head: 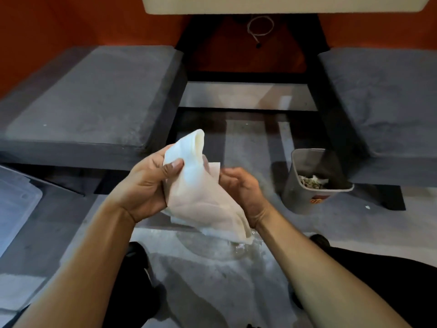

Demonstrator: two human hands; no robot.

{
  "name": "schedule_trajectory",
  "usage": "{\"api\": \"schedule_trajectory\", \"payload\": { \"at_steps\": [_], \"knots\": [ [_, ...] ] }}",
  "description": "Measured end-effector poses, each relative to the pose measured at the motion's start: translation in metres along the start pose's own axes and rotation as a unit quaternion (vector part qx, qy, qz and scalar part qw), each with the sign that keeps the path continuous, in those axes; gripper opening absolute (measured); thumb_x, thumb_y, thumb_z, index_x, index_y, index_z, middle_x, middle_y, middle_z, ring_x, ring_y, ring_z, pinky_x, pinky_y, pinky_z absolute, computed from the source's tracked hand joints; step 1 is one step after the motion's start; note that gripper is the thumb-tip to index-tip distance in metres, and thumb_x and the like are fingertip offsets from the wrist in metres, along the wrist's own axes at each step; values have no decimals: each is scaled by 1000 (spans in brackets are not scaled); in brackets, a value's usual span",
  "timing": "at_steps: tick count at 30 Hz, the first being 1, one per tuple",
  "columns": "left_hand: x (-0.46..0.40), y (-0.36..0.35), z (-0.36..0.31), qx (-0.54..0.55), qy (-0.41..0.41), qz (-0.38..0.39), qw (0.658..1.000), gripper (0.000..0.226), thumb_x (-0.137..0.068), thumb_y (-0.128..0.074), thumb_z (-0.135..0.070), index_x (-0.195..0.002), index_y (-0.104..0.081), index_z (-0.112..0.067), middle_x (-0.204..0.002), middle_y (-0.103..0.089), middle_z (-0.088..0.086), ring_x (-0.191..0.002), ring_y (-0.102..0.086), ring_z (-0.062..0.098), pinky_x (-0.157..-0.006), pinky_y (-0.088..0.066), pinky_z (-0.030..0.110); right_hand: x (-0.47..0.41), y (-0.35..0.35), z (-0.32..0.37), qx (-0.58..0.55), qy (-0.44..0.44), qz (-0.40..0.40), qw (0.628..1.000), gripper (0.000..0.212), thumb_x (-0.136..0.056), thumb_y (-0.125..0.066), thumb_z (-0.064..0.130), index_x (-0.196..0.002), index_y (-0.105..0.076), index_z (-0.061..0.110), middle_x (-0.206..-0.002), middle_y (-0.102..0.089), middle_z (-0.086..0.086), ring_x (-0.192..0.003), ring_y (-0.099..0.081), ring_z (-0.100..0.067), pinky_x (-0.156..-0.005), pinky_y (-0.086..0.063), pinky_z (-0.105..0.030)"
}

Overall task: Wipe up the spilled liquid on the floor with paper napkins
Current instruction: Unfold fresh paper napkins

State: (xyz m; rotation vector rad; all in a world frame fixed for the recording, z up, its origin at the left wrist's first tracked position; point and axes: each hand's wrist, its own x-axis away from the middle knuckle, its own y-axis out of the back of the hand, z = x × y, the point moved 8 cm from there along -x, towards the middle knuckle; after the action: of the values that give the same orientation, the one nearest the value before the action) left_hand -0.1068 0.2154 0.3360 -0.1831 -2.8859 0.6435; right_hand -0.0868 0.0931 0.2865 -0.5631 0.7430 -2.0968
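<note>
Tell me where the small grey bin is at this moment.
In the head view, the small grey bin stands on the floor to the right of the right hand, just in front of the right-side grey cushion, with scraps inside.

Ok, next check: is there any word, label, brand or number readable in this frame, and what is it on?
No text can be read anywhere in this frame.
Grey bin: an orange and red sticker low on its front, too blurred and partly cut off to read.
Paper napkins, held in the left hand and right hand: plain, no print.
Clear plastic lid at the left: no label visible.
</note>
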Motion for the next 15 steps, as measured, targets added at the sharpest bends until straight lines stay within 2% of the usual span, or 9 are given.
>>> {"api": "schedule_trajectory", "payload": {
  "at_steps": [1,2,4,6,7,11,12,13,15],
  "knots": [
    [0,3,-2,-6,10,-9,1000,71,-79,-85,-30,-136,-56,1,-115,-69,19,-99,-70,29,-84,-60,39,3,0,1,-2,5,-1,1000,39,-91,-58,41,-115,-76,16,-108,-75,-8,-96,-72,-24,-86,-57,-36],
    [0,7,-2,-13,22,-23,999,68,-81,-83,-31,-134,-58,3,-117,-68,21,-101,-69,32,-84,-60,41,4,1,2,21,10,-6,1000,38,-96,-58,42,-119,-74,17,-111,-74,-7,-99,-71,-23,-87,-58,-37],
    [2,15,-3,-18,34,-60,998,39,-87,-72,-27,-119,-72,-4,-113,-72,19,-97,-71,29,-80,-62,40,1,3,9,111,22,-13,994,42,-85,-77,35,-122,-69,19,-116,-73,-6,-104,-70,-23,-90,-58,-38],
    [6,18,-2,-9,45,-90,995,28,-90,-60,-24,-108,-79,-14,-109,-76,13,-91,-75,24,-75,-64,39,-3,10,14,198,20,-34,979,40,-78,-85,23,-115,-71,25,-113,-75,-3,-104,-71,-23,-89,-59,-38],
    [8,18,-1,-12,53,-86,995,30,-91,-57,-24,-110,-78,-14,-111,-75,13,-93,-75,25,-75,-64,41,-5,11,16,219,25,-36,975,33,-81,-84,19,-112,-73,25,-111,-75,-3,-103,-71,-23,-89,-59,-38],
    [18,19,2,-30,85,-72,993,42,-95,-55,-20,-132,-63,-5,-128,-68,20,-110,-69,32,-90,-60,48,-7,15,33,288,68,-83,952,21,-88,-74,24,-107,-75,14,-99,-78,-2,-91,-72,-18,-84,-59,-39],
    [21,20,-1,-38,73,-74,994,42,-95,-58,-21,-133,-61,-3,-129,-67,21,-115,-66,33,-94,-59,48,-6,18,37,298,81,-104,945,11,-94,-70,15,-103,-75,13,-93,-78,-1,-86,-72,-16,-79,-59,-36],
    [24,21,-5,-43,54,-72,995,44,-94,-65,-24,-132,-61,-3,-129,-65,22,-118,-62,35,-98,-56,49,-5,23,44,308,101,-139,936,12,-97,-65,6,-99,-76,11,-87,-78,-3,-80,-71,-15,-75,-58,-36],
    [30,28,-18,-51,2,-76,996,60,-80,-84,-36,-128,-63,-6,-129,-64,21,-121,-59,37,-105,-50,52,-1,33,59,311,147,-206,916,17,-98,-59,-1,-97,-76,3,-91,-77,-19,-81,-69,-25,-77,-58,-47]
  ]
}}
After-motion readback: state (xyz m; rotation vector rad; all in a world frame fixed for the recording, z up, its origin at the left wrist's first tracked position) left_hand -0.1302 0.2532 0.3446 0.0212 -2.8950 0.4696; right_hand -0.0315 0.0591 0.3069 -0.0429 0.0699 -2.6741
